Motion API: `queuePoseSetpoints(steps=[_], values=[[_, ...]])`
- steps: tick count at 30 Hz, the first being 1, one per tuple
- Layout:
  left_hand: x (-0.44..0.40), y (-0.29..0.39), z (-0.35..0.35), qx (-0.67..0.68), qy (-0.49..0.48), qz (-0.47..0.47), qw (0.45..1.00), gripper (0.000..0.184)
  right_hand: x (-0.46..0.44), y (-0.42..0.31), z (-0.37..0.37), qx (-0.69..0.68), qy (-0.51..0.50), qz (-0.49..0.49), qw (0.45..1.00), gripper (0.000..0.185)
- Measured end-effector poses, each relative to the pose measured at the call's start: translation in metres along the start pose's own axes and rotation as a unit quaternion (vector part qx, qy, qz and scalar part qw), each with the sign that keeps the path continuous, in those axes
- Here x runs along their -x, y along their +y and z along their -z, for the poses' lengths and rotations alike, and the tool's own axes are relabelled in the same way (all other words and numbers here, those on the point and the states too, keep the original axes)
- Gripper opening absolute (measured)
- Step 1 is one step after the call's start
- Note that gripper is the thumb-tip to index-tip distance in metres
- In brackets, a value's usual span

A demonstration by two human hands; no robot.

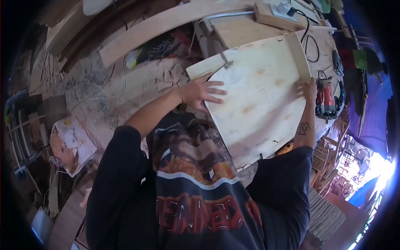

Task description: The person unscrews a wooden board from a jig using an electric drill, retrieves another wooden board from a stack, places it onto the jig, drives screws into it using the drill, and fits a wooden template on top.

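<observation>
A pale plywood panel [258, 96] with raised wooden strips along its top and right edges lies tilted in front of my body. My left hand [204, 92] rests on its left edge, fingers spread flat on the surface. On the opposite side, my right hand [306, 88] is closed around the raised right-hand strip [303, 56], its fingertips blurred against the panel's face. A small dark metal piece [227, 60] sits at the panel's upper left corner, beyond my left hand. The panel's underside is hidden.
A red power tool [328, 93] stands right of my right hand. Behind the panel are a wooden block with a white power socket [285, 10], a black cable [309, 29] and long boards [166, 23]. A torn sack [73, 143] lies left, among dust and scraps.
</observation>
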State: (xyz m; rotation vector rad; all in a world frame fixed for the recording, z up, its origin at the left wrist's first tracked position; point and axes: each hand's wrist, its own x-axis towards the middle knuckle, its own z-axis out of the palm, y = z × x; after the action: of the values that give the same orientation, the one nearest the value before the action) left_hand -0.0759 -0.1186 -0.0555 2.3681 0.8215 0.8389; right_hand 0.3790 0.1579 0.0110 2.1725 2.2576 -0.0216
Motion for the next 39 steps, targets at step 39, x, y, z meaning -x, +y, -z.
queuePoseSetpoints(steps=[39], values=[[-0.004,0.002,0.005,-0.062,-0.022,-0.031,0.997,0.066,0.318,-0.133,-0.025,0.003,-0.092,0.301,0.949,0.059]])
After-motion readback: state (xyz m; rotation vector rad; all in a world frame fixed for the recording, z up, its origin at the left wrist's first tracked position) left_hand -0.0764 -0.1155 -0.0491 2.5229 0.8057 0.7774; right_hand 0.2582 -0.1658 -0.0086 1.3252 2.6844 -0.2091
